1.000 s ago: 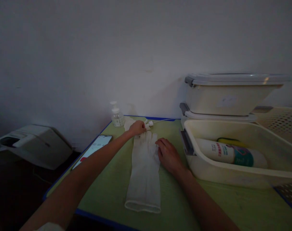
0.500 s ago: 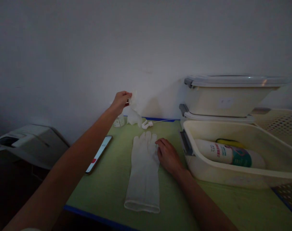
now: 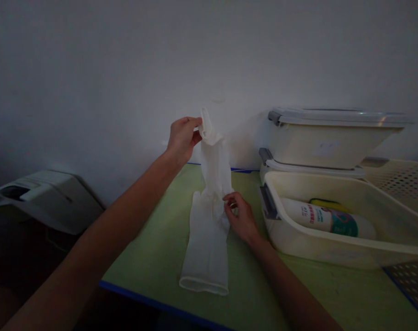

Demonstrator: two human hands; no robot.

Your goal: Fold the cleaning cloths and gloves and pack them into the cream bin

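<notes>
My left hand (image 3: 184, 138) is raised in front of the wall, closed on the cuff end of a thin white glove (image 3: 216, 161) that hangs down from it. A second white glove (image 3: 207, 248) lies flat on the green table, its cuff towards me. The hanging glove's lower end meets the finger end of the flat one, and the two blend together there. At that spot is my right hand (image 3: 241, 216), its thumb and fingers curled in a loose pinch on the white glove material. Which glove it grips is hard to make out.
To the right stands an open cream bin (image 3: 340, 248) holding a white bottle (image 3: 319, 218) and a yellow item (image 3: 329, 204). Lidded bins (image 3: 319, 142) are stacked behind it. A perforated basket (image 3: 405, 184) is further right. A white box-like object (image 3: 53, 197) sits left of the table (image 3: 150, 262).
My left hand has lifted a second glove from the back of the table and brought it rightwards over the flat one. My right hand's fingers have risen slightly. The left arm now covers the phone.
</notes>
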